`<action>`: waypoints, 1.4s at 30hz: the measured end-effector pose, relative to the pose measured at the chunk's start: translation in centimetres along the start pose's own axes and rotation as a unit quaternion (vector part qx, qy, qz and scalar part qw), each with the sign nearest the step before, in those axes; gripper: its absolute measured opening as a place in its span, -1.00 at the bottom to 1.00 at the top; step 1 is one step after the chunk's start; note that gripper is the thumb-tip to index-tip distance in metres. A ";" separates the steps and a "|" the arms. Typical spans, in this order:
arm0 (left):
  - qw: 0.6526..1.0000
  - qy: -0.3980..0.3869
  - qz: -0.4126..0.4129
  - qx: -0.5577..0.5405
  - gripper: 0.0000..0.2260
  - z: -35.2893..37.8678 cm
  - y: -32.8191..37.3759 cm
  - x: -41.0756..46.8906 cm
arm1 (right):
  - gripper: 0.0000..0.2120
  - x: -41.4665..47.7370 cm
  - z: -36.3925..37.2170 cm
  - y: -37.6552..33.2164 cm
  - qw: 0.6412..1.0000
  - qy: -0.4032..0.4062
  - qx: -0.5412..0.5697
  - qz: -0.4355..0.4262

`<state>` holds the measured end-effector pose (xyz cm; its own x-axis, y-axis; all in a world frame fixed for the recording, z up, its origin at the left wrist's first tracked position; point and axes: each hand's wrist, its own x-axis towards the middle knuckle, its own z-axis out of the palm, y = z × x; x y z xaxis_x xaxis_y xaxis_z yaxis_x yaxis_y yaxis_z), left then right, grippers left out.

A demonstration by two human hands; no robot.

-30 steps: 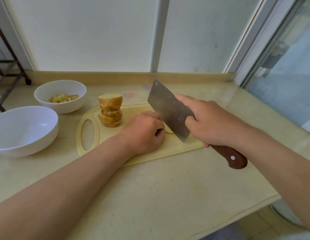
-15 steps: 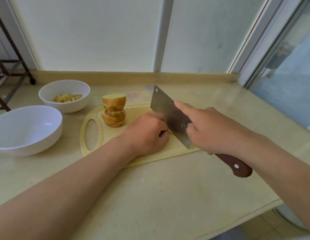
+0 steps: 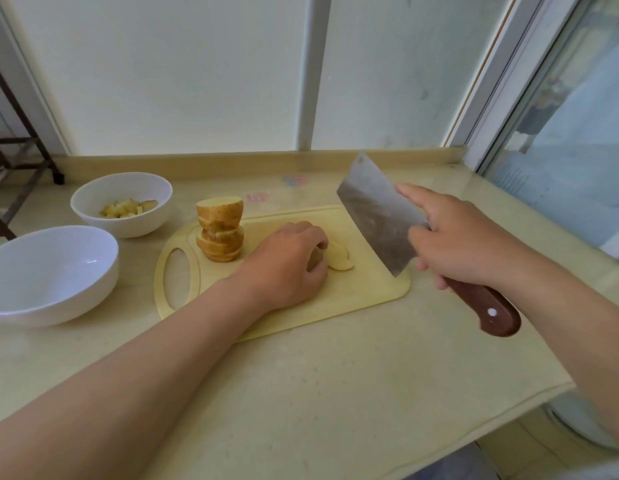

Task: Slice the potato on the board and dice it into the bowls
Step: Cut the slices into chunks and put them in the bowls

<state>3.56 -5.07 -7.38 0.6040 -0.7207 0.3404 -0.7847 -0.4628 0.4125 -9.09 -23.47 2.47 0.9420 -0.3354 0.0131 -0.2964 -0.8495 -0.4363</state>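
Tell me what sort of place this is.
Probably a home kitchen counter: a cutting board holding stacked potato slices, a cleaver, a bowl of diced potato, and window glass alongside.

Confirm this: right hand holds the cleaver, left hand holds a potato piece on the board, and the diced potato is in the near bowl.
Wrong bowl: the head view shows the diced potato in the far bowl. The right hand does hold the cleaver, the left hand a potato piece on the board.
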 end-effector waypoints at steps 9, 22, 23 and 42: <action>0.991 -0.129 -0.016 0.023 -0.53 -0.4 0.5 0.8 | -0.29 -1.7 1.2 1.1 0.997 -0.039 0.052 0.037; 0.993 -0.118 -0.026 0.011 -0.60 -0.6 1.0 1.2 | -0.32 -2.4 2.4 -2.8 0.997 -0.052 -0.008 0.051; 0.992 -0.126 -0.026 0.015 -0.59 -0.6 1.0 1.2 | -0.33 -2.5 2.3 -2.9 0.997 -0.054 -0.009 0.052; 0.991 -0.130 0.001 0.042 -0.74 -0.3 2.5 1.7 | -0.33 -5.1 1.2 -1.6 0.995 -0.056 0.012 0.077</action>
<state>2.65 -7.28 -5.54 0.5541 -0.8254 0.1081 -0.8016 -0.4941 0.3366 -13.23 -19.86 2.04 0.8978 -0.4123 -0.1550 -0.4359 -0.7810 -0.4472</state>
